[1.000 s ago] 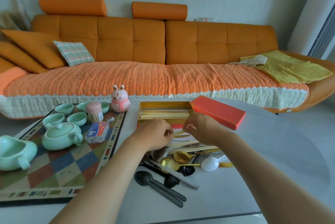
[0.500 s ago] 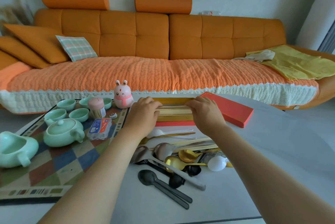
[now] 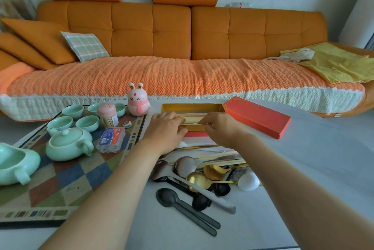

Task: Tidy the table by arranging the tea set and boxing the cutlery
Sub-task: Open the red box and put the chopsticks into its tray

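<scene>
Chopsticks are now held low inside the gold box, at the far middle of the bench; a second ago they were held nearer, over the loose cutlery. Their right end is pinched by the right grip, and the left grip is curled over their left end. This bundle is judged nearly boxed, while spoons are left loose nearby and the red lid is still off, to the right.
</scene>
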`<state>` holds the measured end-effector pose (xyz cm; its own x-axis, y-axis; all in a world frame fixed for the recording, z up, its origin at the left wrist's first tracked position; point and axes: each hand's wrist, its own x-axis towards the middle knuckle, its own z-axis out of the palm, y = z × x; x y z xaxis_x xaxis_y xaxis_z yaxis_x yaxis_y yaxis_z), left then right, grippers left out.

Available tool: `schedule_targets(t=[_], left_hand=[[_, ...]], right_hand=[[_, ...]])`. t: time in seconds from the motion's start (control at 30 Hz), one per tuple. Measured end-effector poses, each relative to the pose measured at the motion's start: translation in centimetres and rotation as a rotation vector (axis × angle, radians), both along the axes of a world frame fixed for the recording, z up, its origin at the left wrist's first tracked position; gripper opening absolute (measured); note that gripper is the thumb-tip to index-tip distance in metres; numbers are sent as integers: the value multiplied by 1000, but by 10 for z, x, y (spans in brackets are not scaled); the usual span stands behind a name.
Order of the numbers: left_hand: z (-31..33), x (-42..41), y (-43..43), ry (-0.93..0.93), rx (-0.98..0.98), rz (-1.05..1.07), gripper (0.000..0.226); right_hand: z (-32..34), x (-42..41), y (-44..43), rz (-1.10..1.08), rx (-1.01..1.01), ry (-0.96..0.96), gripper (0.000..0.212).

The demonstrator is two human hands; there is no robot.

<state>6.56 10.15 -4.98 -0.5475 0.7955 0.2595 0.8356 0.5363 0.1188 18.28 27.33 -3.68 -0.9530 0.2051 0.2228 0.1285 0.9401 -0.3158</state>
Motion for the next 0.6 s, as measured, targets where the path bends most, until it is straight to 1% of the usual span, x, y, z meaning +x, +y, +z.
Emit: schedule_targets(t=[0.07, 0.13, 0.17, 0.2, 0.27, 0.33, 0.37, 0.43, 0.53, 0.6], left_hand=[[1, 3, 2, 12, 12, -27, 41], [3, 7, 4, 22, 12, -44, 41], [4, 10, 4, 40, 13, -46, 41], [5, 12, 5, 60, 15, -48, 42], [8, 17, 6, 87, 27, -55, 44], [11, 21, 6, 103, 59, -74, 39], [12, 24, 6, 109, 82, -94, 33], [16, 32, 5, 92, 117, -143, 20], [22, 45, 3, -34, 96, -162, 2], [24, 50, 2, -90, 33, -149, 6]], right_hand=[[0, 1, -1, 4, 41, -108, 41], [-1, 1, 3, -9, 70, -125, 42], [-1, 1, 4, -13, 63, -97, 42], [-2, 3, 5, -3, 65, -29, 40], [-2, 6, 8, 27, 114, 129, 36], [2, 13, 8, 56, 178, 207, 30], [5, 17, 7, 69, 195, 193, 26], [13, 26, 4, 69, 123, 60, 24], [17, 39, 3, 61, 9, -157, 23], [19, 48, 5, 64, -7, -235, 13]])
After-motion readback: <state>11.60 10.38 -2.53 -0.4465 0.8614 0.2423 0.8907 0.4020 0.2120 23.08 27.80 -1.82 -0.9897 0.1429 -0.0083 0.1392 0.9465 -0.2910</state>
